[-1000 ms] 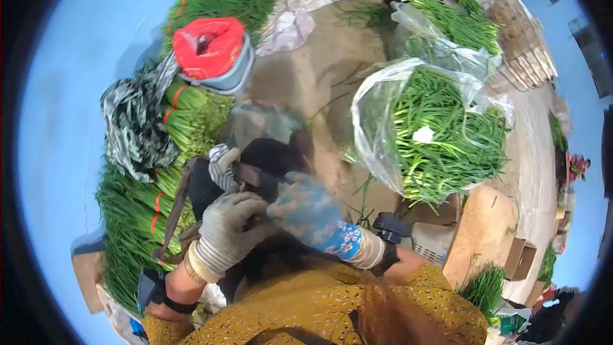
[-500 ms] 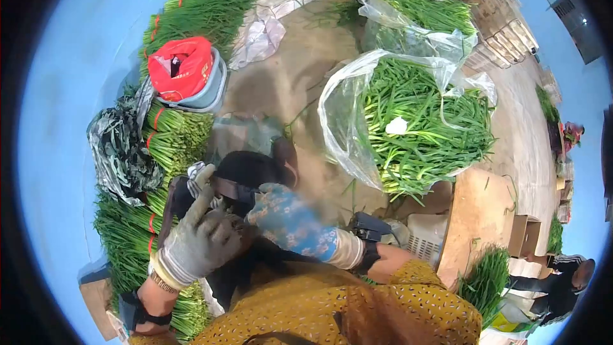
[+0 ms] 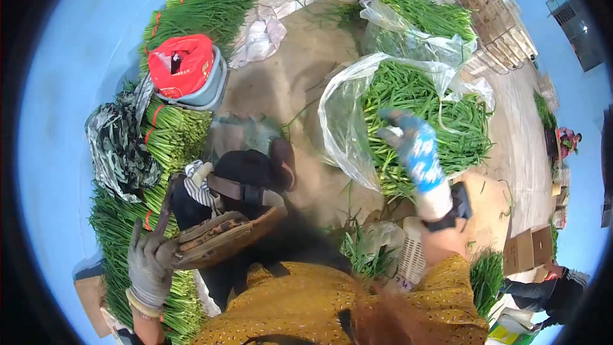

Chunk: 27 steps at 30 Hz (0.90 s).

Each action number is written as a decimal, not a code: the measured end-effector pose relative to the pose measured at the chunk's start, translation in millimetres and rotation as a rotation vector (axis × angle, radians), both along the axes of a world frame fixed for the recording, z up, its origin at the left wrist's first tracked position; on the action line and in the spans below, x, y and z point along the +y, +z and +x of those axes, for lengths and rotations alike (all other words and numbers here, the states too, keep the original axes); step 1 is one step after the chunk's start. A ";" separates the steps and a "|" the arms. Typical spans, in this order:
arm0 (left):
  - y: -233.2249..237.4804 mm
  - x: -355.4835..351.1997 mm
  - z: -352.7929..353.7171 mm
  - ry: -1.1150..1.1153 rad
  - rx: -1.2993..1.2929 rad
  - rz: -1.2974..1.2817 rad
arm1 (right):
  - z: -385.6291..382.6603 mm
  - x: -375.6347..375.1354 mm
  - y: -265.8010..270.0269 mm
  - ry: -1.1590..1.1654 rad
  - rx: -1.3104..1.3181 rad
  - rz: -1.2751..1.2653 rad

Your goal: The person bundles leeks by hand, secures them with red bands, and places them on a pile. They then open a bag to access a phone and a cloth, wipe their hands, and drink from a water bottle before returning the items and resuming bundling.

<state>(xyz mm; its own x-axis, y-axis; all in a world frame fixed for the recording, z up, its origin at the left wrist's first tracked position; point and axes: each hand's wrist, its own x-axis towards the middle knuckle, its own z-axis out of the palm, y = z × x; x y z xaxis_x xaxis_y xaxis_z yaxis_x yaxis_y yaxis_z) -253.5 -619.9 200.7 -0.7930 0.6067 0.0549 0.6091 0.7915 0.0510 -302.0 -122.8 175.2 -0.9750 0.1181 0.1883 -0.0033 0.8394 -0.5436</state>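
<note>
My right hand (image 3: 414, 148), in a blue patterned glove with a white cuff, reaches into loose green garlic chives (image 3: 440, 99) in a clear plastic bag (image 3: 333, 112). Its fingers are apart, on either side of a small white piece (image 3: 395, 131) lying on the leaves. At the lower left, my left hand (image 3: 151, 263) wears a soiled grey-white glove, fingers spread at the edge of a worn brown pad (image 3: 214, 236) by my leg. A striped cloth (image 3: 199, 188) is tucked above the pad. Tied chive bundles (image 3: 118, 233) lie beside the left hand.
Along the blue wall stand more banded bundles (image 3: 217, 9), a camouflage cloth (image 3: 118, 147) and a grey-blue bucket (image 3: 214, 86) with a red bag (image 3: 182, 62). A second bag of chives (image 3: 424, 13) is farther back. Stacked crates (image 3: 495, 19) and people (image 3: 555, 294) are around.
My right hand has swung from my lap out to the bagged chives, beside the white piece. The left hand has moved down and left, leaving the brown pad in view.
</note>
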 end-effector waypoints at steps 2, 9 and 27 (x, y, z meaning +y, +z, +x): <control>-3.1 4.6 -9.0 0.043 -0.018 0.046 | -10.7 51.2 -24.5 -0.076 -0.109 0.331; 3.7 60.2 -30.0 0.016 0.009 0.403 | -21.2 79.4 -67.8 -0.103 -0.222 0.354; -41.6 138.0 -33.2 0.364 -1.396 2.241 | -22.9 -186.7 20.8 0.501 -0.247 -0.591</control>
